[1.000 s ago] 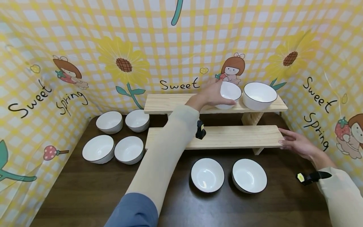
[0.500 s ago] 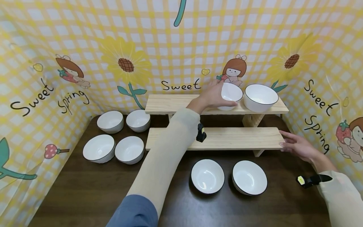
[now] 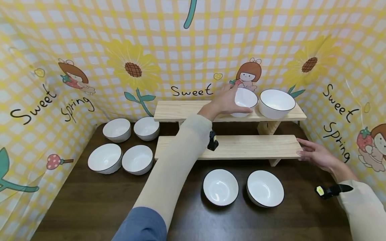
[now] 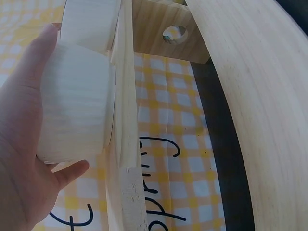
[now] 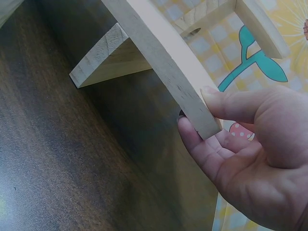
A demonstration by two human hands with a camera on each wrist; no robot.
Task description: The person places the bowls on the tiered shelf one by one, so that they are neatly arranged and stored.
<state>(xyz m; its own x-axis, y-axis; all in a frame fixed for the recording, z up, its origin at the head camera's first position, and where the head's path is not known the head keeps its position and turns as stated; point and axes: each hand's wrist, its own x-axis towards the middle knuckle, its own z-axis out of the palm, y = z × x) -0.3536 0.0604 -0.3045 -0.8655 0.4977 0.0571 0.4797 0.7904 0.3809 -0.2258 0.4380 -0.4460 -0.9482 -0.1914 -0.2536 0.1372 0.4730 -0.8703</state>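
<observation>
Left hand (image 3: 224,101): its fingers are bent round the side of the held bowl (image 3: 246,97), with the thumb on the near side. This grip probably helps the bowl not to tip.
Held bowl: it is up on the upper board (image 3: 178,109), right of the middle, with its top facing up. The hand hides some of it, so I can't be sure its bottom sits flat on the wood.
Big bowl (image 3: 277,102): just right of the held bowl, near the board's end. It looks a bit larger.
Right hand (image 3: 320,156): it pinches the end of the lower board (image 3: 250,146), thumb on top and other fingers under. It seems to be there so the wood does not wobble.
Boards: they make two steps, and the upper one is farther back, maybe so both are easy to reach.
Front pair: a left bowl (image 3: 220,186) and a right bowl (image 3: 265,188) stand apart on the counter (image 3: 205,222), in front of the boards.
Side group: four more bowls (image 3: 137,159) stand close in two rows, left of the boards, perhaps to leave room.
Insides: I see only white and some shine in the bowls, no food.
Cloth (image 3: 187,43): yellow checks hang behind.
</observation>
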